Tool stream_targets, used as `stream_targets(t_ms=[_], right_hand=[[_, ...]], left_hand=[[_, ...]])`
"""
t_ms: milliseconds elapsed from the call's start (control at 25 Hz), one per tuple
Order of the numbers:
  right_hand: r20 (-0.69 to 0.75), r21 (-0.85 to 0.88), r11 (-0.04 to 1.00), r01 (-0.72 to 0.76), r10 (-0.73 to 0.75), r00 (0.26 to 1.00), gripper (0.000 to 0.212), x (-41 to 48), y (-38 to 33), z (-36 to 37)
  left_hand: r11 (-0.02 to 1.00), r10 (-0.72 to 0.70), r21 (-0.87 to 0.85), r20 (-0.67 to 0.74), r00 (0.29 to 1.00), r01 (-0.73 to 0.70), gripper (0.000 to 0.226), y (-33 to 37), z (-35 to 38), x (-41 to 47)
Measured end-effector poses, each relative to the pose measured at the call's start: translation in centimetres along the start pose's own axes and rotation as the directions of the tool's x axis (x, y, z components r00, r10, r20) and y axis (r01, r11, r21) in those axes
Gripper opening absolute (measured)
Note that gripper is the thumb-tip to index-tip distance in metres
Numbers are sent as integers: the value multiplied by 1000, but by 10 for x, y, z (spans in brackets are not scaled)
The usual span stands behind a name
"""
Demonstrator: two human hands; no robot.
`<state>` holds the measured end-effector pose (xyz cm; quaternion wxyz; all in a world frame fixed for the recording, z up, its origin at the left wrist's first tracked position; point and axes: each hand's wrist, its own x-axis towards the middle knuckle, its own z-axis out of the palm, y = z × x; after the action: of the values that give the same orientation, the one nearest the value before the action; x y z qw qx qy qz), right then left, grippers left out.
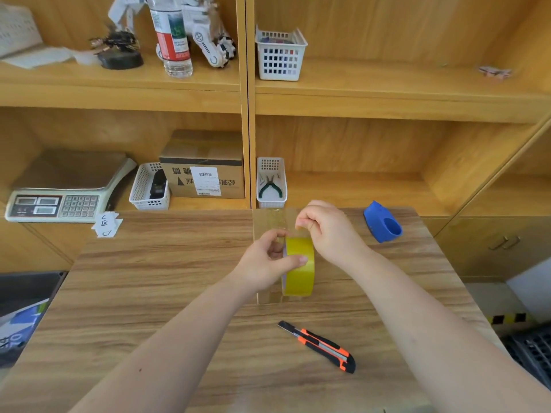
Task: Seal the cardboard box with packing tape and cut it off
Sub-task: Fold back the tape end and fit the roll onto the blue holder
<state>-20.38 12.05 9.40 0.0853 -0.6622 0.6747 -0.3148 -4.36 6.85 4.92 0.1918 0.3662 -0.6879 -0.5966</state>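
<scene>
Your left hand (pixel 274 260) grips the yellow tape roll (pixel 299 265) upright on its edge, thumb over the outer face and fingers at the core — probably so it can turn as tape pays out. Your right hand (pixel 323 226) is pinched on the free end of the tape just above the roll, the other fingers curled in; that looks like the hold for drawing out a length.

The surface beneath has a wood-grain look, and a clear strip of tape (pixel 269 222) already runs along its middle line from the far edge toward you. Whether this is the top of the box or the bench, you cannot tell from here. The utility knife (pixel 320 345) lies near you, blade end pointing away, within easy reach for the cut. A blue dispenser (pixel 382 222) sits apart on the right.

On the shelf behind, a white basket (pixel 272 186) holds green-handled pliers (pixel 269 186), another basket (pixel 149 189) a dark object, and a labelled cardboard box (pixel 202 174) stands between them.
</scene>
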Motion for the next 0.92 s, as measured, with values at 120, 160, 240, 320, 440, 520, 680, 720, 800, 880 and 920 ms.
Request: stream_targets(t_ms=[120,160,240,320,440,520,680,720,800,880,920], right_hand=[[-88,15,998,58,-56,995,19,6,-12,-17],[-113,10,997,82,-81,990,19,8,-17,-23],[-150,-16,993,116,-118,982,18,9,-26,-30],[-176,-22,992,128,-130,976,18,10,-30,-37],[-113,28,990,139,-135,984,17,11,-35,-52],[-73,56,988,143,-138,988,17,13,-40,-61],[-48,63,989,135,-132,990,19,17,-50,-69],[-42,65,989,134,-132,990,19,18,-52,-70],[-44,69,988,138,-135,990,20,21,-56,-72],[-58,80,988,135,-131,990,20,24,-60,-74],[-65,77,989,130,-125,990,20,26,-61,-75]], left_hand=[[973,-229,-18,10,973,229,43,9,-1,0],[950,-304,-59,55,951,307,44,14,-1,0],[922,-357,-116,123,926,370,54,23,-1,0],[952,-293,-69,76,953,298,57,32,-2,-1],[989,-118,83,-20,993,119,52,47,-8,-4],[996,-37,84,-48,998,40,49,54,-11,-7],[982,189,55,-123,974,-183,33,68,-17,-14],[972,235,47,-137,962,-231,22,72,-18,-17],[949,309,0,-191,932,-314,11,80,-20,-24],[933,351,17,-281,893,-361,18,87,-22,-29],[930,357,34,-316,879,-366,22,89,-23,-30]])
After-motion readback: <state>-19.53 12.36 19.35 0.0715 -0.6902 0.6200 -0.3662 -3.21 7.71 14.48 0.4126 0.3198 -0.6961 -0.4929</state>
